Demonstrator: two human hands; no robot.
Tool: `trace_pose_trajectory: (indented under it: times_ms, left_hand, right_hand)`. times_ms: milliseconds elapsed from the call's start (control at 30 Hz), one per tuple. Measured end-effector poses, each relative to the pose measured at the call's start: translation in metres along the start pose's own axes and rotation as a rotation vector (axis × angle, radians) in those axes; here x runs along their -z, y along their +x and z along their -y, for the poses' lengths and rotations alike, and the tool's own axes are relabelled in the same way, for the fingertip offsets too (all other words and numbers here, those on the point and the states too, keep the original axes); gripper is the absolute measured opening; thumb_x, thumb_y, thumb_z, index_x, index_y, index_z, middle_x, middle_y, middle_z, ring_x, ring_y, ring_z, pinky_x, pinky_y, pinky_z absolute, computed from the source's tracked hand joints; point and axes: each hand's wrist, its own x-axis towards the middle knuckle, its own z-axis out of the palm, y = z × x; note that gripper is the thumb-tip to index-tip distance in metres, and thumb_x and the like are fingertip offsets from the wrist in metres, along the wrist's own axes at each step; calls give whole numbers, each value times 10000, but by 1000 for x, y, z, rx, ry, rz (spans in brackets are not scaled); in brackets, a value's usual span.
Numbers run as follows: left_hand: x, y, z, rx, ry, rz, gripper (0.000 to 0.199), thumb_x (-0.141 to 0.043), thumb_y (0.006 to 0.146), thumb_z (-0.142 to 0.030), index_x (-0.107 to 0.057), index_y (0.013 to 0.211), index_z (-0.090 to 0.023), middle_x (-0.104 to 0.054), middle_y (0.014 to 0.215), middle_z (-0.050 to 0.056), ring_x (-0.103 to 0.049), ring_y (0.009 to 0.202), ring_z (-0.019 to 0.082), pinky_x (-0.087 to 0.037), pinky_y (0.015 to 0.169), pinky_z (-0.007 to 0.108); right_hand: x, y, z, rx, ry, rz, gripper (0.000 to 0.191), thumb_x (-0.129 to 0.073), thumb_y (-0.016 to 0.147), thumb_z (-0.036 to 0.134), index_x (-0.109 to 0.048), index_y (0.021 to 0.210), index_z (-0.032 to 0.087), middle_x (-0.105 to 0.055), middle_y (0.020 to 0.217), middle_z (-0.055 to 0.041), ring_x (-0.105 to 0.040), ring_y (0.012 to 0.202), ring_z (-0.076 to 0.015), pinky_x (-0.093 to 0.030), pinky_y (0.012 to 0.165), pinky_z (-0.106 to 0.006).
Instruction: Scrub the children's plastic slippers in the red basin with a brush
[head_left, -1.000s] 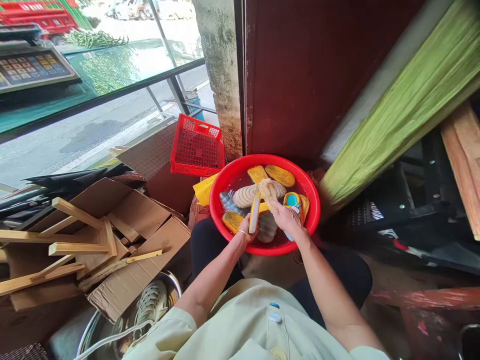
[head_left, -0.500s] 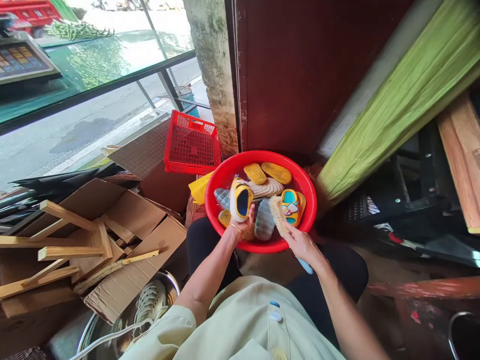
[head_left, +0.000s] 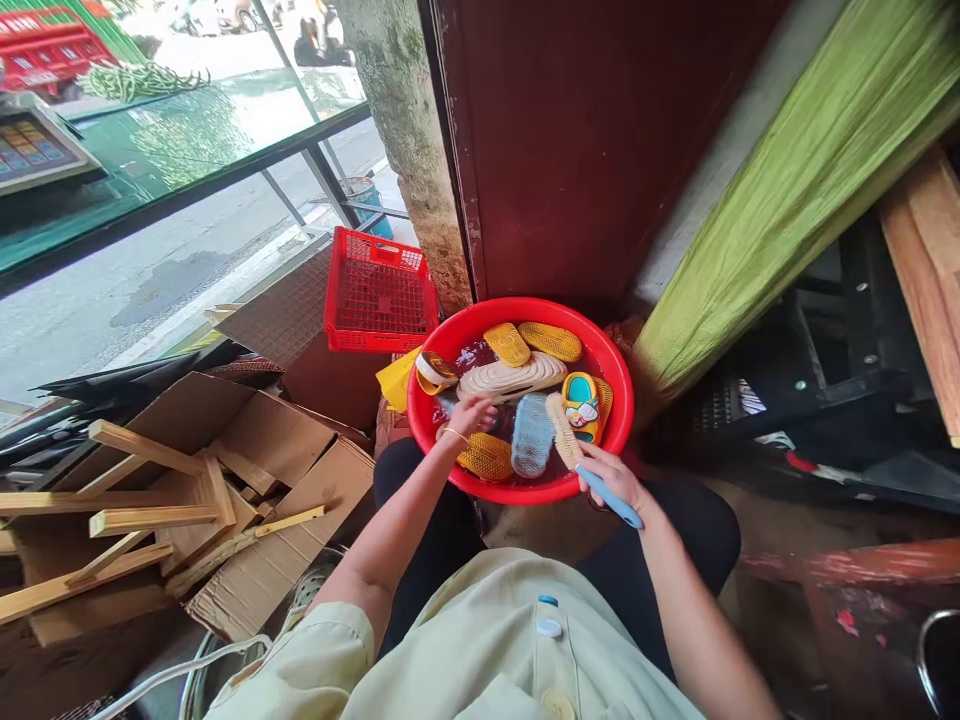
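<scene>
A red basin (head_left: 621, 400) between the knees holds several shoes and dark water. Over its left part is my left hand (head_left: 471, 418), with nothing held and its fingers partly spread. My right hand (head_left: 611, 478) grips a scrub brush (head_left: 609, 494) by the blue handle, its pale bristles over the basin. A yellow and white shoe (head_left: 435, 372) lies at the left rim. Around the middle are a long cream sole (head_left: 511, 378) and a grey-blue sole (head_left: 532, 436). Beside the brush head sits a yellow and teal clog (head_left: 580, 404).
A red crate (head_left: 381, 290) stands behind the basin's left side. Cardboard (head_left: 300, 470) and a wooden stool (head_left: 195, 490) lie at the left. Green cloth (head_left: 750, 230) hangs at the right, beside a dark red panel (head_left: 585, 130).
My left hand has let go of the yellow and white shoe, which now lies at the basin's left rim. My right hand has turned, showing more of the blue handle.
</scene>
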Motion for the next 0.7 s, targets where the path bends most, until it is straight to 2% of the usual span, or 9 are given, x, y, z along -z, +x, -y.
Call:
trace_pose_trajectory:
  times_ms: [67,100,133,200,267,367,500,600,700]
  left_hand:
    - [-18,-11,24,-93,340,31,381,-929,658,-316,-724,956,-197,-750,853,105,-729,940,293,-568,822,344]
    - [-29,-17,36,-145,473,41,509,-965,596,-337,-726,1025,-202,-763,973,141,-703,1093,349,-546,946,393]
    - [-40,-23,46,-213,590,30,672,-990,545,-358,-712,1133,-192,-743,1146,193,-644,1234,403,-486,1064,447]
    - [-63,-31,64,-372,752,6,930,-1007,503,-363,-631,1333,-172,-519,1531,266,-412,1481,471,-302,1224,530]
    - [-83,-36,77,-455,893,37,1036,-1001,516,-351,-552,1432,-172,-289,1686,264,-191,1585,480,-170,1266,587]
    - [-99,-37,88,-464,1022,68,1052,-973,555,-312,-493,1482,-177,-162,1728,260,-52,1613,475,-140,1255,637]
    - [-91,-33,83,-356,964,7,1005,-921,538,-194,-522,1461,-203,-114,1743,240,-135,1588,510,-195,1235,639]
    - [-71,-30,67,-339,690,-11,851,-864,545,-129,-625,1359,-193,-355,1663,216,-319,1534,449,-246,1252,528]
    - [-48,-27,51,-308,363,37,735,-813,521,-80,-712,1243,-177,-631,1402,159,-495,1395,380,-340,1209,455]
  right_hand:
    - [6,1,-10,34,125,7,865,-579,860,556,-404,1593,132,-650,620,38,-470,358,-120,-360,370,-231]
    - [7,1,-13,47,152,9,870,-597,850,562,-412,1585,135,-656,628,38,-475,360,-119,-360,370,-231]
    - [8,2,-15,55,165,12,872,-612,843,566,-421,1578,138,-661,632,38,-481,361,-120,-361,369,-231]
    - [8,4,-17,65,172,21,875,-630,837,568,-428,1569,134,-671,637,38,-488,359,-120,-360,365,-230]
    - [6,5,-16,75,168,30,882,-632,836,571,-423,1568,125,-682,645,35,-487,352,-117,-359,361,-229]
    - [4,4,-16,93,161,22,893,-621,840,580,-407,1576,122,-686,645,38,-487,342,-116,-363,358,-230]
    - [1,2,-19,122,166,-8,892,-609,851,590,-400,1576,116,-692,653,36,-508,349,-122,-373,360,-230]
    - [2,1,-20,136,159,-15,883,-604,851,586,-410,1572,114,-693,656,33,-506,348,-122,-375,357,-231]
    - [-2,4,-17,113,87,-47,860,-575,869,578,-413,1582,124,-682,641,39,-498,346,-128,-387,362,-240]
